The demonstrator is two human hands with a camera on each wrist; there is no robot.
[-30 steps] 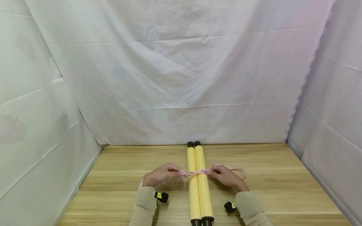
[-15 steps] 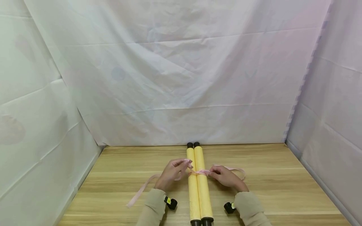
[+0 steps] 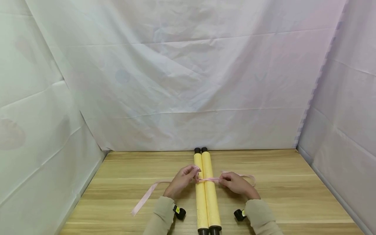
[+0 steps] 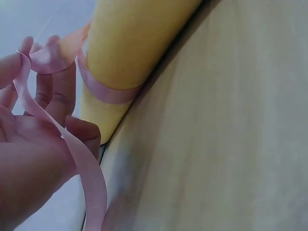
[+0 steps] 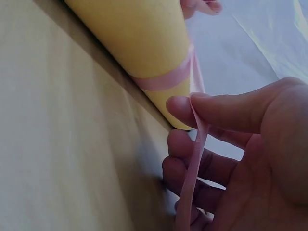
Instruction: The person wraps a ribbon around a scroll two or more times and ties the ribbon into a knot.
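Observation:
Two yellow rolls [image 3: 205, 192] with black end caps lie side by side on the wooden table [image 3: 117, 182], running away from me. A pink ribbon [image 3: 210, 179] is wrapped round both rolls [image 4: 125, 53] [image 5: 139, 33]. My left hand [image 3: 183, 181] holds the ribbon's left part [image 4: 72, 149] in a loop over its fingers [image 4: 53, 91], just left of the rolls. My right hand [image 3: 235, 183] pinches the right part [image 5: 195, 159] between thumb [image 5: 226, 113] and forefinger, just right of the rolls.
The ribbon's loose left tail [image 3: 145, 197] trails over the table toward the front left. A loop of ribbon [image 3: 245, 176] lies behind the right hand. White sheets [image 3: 188, 81] wall in the table at the back and both sides.
My left hand let the taut end slacken and moved right to the rolls, looping the ribbon over its fingers; the left tail now lies loose on the table. The right hand has barely moved.

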